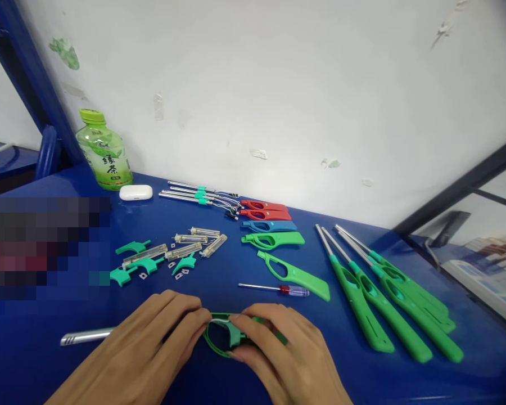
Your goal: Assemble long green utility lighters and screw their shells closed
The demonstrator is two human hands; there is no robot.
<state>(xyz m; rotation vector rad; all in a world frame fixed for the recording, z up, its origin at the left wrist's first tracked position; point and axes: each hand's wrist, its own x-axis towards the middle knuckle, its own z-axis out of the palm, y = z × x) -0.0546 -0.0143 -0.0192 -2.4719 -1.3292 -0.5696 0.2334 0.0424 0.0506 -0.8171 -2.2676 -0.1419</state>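
Observation:
Between my two hands is an opened green long-nosed lighter (214, 344). My left hand (152, 349) closes over its front end; the silver metal tube (86, 336) sticks out to the left from beneath that hand. My right hand (287, 354) grips the handle, thumb below and fingers above. A teal trigger (235, 333) shows inside the loop by the right fingertips. A thin pale wire (220, 320) runs along the upper edge, between the fingertips of both hands. Most of the handle is covered by my right hand.
A screwdriver (293, 290) and a green handle shell (303, 277) lie just beyond my hands. Teal triggers (145, 265) and clear fuel tanks (185, 250) are at left. Wired metal tubes (185, 196), coloured shells (270, 226), assembled lighters (362, 309), a bottle (105, 157) and a white case (135, 193) surround them.

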